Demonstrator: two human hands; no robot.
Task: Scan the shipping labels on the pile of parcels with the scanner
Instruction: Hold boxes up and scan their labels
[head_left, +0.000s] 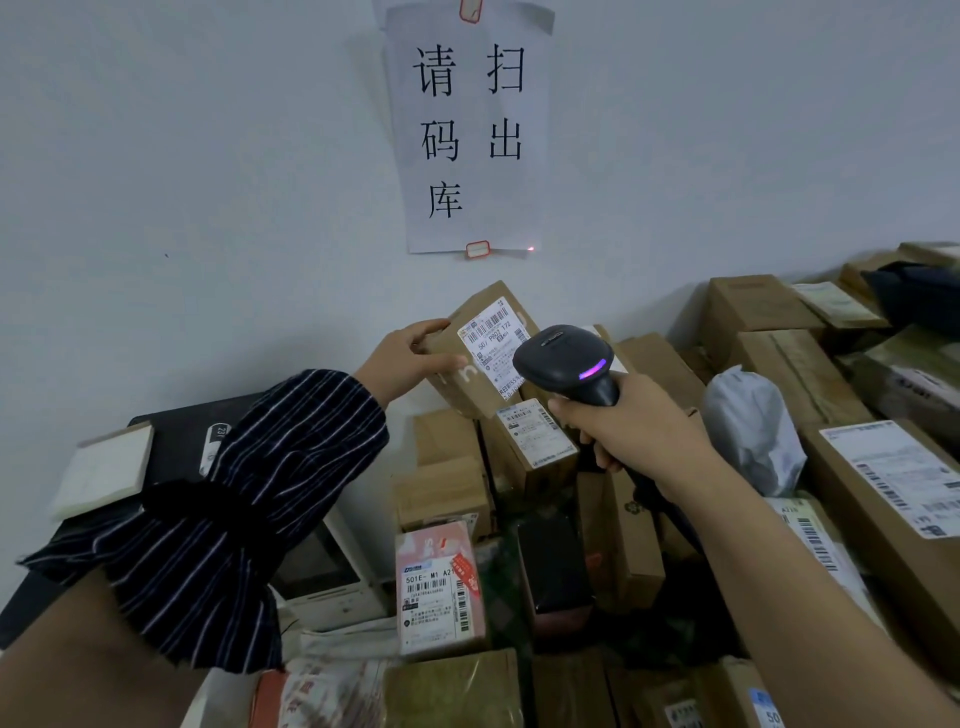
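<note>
Pile of brown cardboard parcels (810, 374): below and right of both hands.
1 brown cardboard box (449, 387): left hand (402, 358) grips its edge, tilting its face toward the right hand (628, 421).
Black pistol-grip plastic scanner (566, 358): right hand clenched round the handle, head raised to the box.
White printed shipping label (493, 343): on the box, between the hands.
Red aiming dot (530, 249): above the hands, apparently overshooting.

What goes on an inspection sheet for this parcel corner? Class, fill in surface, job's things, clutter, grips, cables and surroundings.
Surface: hidden under the parcels.
Job's things: scanner, purple light on; tilted box, its label showing.
Clutter: grey bag; black machine at left.
Grips: left hand holds the box's edge; right hand grips the scanner.
Cables: maybe a dark cord below the scanner; unclear.
Surroundings: white wall, paper notice, red dot at its foot.
</note>
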